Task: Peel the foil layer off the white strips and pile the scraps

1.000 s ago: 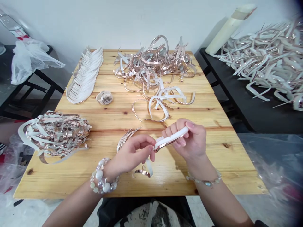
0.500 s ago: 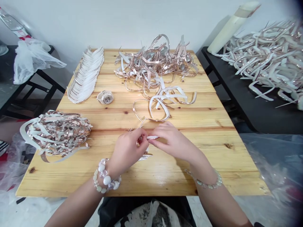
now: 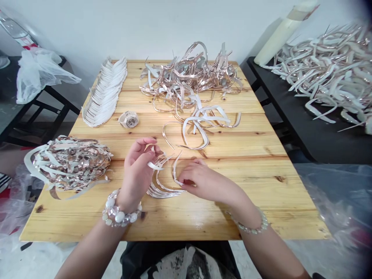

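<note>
- Basically, L hand is half-closed, w/ a short white offcut at its fingertips; exact contact partly hidden.
- R hand, center of frame, has a narrow pinch on the lower end of a thin curved strip.
- Strip stands just R of the loose bundle of similar pcs, lower center, on the wood table.
- Handling (judged): v. light, bendy but springy, prob. holds its curve; shiny edge maybe a bit slippery; thin tip could kink.
- Best hold: thumb + index near mid-curve, w/ light pressure; avoid the fine tip.
- Offcut: soft, limp, prob. clings to fingers; pinch one end.
- Tangled pile, upper center: likely snags, so lift pcs singly.
</note>
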The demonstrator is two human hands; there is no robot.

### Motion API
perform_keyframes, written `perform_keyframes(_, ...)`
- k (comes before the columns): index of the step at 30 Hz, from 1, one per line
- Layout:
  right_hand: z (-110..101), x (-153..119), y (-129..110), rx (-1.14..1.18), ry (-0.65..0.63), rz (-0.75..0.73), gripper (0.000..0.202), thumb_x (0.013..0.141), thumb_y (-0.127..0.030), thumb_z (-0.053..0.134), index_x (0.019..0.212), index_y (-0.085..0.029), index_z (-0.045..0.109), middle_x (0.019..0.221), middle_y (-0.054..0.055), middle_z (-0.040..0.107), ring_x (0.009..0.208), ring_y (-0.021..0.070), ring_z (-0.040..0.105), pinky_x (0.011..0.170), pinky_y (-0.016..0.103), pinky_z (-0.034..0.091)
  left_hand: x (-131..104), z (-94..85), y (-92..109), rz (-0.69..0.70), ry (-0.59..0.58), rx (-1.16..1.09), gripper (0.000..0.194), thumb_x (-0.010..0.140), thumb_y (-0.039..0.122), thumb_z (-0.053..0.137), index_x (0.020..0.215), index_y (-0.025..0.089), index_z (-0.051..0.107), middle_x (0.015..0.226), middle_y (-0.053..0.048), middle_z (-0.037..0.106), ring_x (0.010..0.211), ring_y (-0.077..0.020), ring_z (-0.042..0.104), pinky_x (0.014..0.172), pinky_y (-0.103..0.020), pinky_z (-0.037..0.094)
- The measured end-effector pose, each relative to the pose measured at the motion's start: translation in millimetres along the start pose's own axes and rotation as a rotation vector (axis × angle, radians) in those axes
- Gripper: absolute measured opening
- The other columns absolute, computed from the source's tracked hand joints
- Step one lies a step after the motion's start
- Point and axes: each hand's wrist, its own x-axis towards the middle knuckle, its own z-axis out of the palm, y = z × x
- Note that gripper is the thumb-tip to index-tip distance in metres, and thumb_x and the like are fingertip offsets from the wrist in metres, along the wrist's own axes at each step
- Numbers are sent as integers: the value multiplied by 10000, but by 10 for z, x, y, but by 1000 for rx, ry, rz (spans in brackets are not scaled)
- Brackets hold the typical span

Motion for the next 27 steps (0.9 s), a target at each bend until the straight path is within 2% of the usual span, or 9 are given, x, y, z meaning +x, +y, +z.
perform_keyframes(4,103,59,-85,-60,-44,-21,167,891,-144,536,775,-179,651,731,13,654,732,163,575,790,351,340,11,3,-30,-21,49,18,183,721,134,652,882,198,596,823,20,589,764,-93,605,787,-247,503)
perform_keyframes(9,292,120,-200,-160,19,-58,174,923,-131,476,965,-164,642,861,66,643,838,195,552,851,369,362,40,12,-55,-38,80,39,209,715,155,694,901,188,603,883,14,616,781,-77,601,712,-193,494)
perform_keyframes(13,309,140,-210,-165,77,-69,180,919,-128,480,985,-170,642,934,84,631,948,221,522,888,379,378,51,8,-71,-93,103,49,313,693,169,719,996,184,643,934,-17,659,808,-103,609,667,-199,496)
perform_keyframes(16,199,129,-98,-157,212,7,180,933,-181,474,985,-173,646,985,92,636,982,240,518,881,399,398,45,-6,-88,-95,99,104,343,696,175,722,1035,179,672,1055,-56,678,893,-135,628,742,-236,506)
perform_keyframes(20,27,93,171,-188,480,181,181,916,-183,475,976,-173,646,993,122,632,964,270,533,861,438,422,45,-15,-109,-48,43,177,185,752,190,684,934,174,719,1140,-69,679,1088,-187,601,909,-295,483)
perform_keyframes(22,-6,85,304,-198,558,239,187,887,-157,482,976,-182,645,973,121,635,963,281,542,864,453,425,44,-8,-81,48,24,239,130,793,207,653,902,180,719,1094,-62,700,1087,-191,610,939,-320,479)
perform_keyframes(23,-5,87,360,-201,586,258,193,875,-153,483,975,-185,645,964,121,636,958,283,548,863,457,427,36,-8,-45,142,37,300,120,812,212,636,899,187,714,1081,-55,703,1079,-192,616,946,-330,479)
perform_keyframes(25,26,102,445,-197,614,277,203,859,-154,486,982,-189,643,967,123,639,953,286,558,860,459,431,-4,-41,82,404,111,476,123,837,215,609,925,199,694,1111,-44,680,1100,-198,603,978,-352,464)
perform_keyframes(27,76,127,497,-194,613,286,209,853,-159,487,989,-192,641,981,123,643,969,290,558,868,460,427,-73,-157,272,637,228,680,183,870,234,568,1035,207,644,1231,-45,600,1208,-216,521,1048,-386,404)
